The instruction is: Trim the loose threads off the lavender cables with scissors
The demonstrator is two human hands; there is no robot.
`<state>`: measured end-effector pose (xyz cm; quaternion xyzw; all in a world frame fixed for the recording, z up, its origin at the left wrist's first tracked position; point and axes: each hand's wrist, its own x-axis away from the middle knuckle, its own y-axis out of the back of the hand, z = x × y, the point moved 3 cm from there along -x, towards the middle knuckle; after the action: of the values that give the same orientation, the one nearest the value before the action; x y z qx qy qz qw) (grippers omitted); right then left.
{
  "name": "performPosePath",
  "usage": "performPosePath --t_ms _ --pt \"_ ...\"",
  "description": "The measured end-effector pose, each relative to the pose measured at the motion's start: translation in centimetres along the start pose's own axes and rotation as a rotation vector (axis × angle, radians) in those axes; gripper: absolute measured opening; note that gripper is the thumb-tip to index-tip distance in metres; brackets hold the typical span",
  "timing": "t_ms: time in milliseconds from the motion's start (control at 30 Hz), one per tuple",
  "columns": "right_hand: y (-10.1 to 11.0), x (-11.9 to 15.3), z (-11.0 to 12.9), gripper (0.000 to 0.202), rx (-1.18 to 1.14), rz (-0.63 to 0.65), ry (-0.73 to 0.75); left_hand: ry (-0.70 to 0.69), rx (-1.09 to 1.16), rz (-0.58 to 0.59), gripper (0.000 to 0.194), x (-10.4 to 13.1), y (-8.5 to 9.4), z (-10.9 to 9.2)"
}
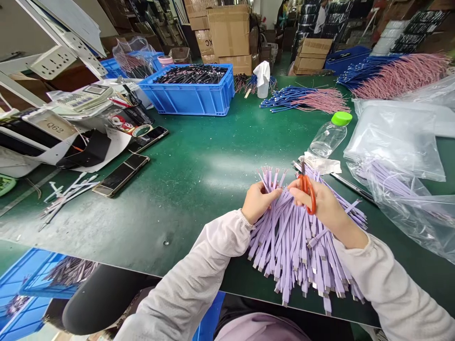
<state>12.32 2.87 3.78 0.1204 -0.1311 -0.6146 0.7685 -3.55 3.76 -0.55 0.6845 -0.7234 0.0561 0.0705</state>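
Note:
A big heap of lilac flat USB cables (302, 251) lies fanned at the table's front edge, metal plugs toward me. My left hand (259, 201) is closed around several of these cables near their far ends, where short split wire tips stick up. Just to the right, my right hand (322, 203) holds scissors with orange handles (308, 193); the dark blades point up and away. Its thumb and forefinger reach toward the cables by my left hand. Whether those fingertips touch a cable I cannot make out.
A clear bottle with a green cap (329, 135) stands behind the heap, by a white cloth (322, 165). Plastic bags (394, 137) lie right. A blue crate (192, 99) of black cables and blue-pink wire bundles (305, 98) are at the back. A phone (121, 175) lies left.

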Motion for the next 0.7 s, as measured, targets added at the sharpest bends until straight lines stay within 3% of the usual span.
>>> performPosePath --t_ms 100,233,500,700 --pt "-0.9 0.6 0.0 0.028 -0.199 0.164 -0.211 0.011 -0.024 -0.017 0.024 -0.1 0.1 0.2" --pt "-1.3 0.9 0.3 0.028 -0.301 0.234 -0.270 0.004 -0.035 -0.025 0.025 -0.1 0.1 0.3" --pt "-1.4 0.8 -0.2 0.026 -0.314 0.234 -0.278 0.000 -0.035 -0.026 0.024 0.0 0.0 -0.1" --pt "-1.2 0.8 0.2 0.025 -0.432 0.157 -0.255 -0.025 -0.016 -0.025 0.021 0.2 0.0 -0.4"
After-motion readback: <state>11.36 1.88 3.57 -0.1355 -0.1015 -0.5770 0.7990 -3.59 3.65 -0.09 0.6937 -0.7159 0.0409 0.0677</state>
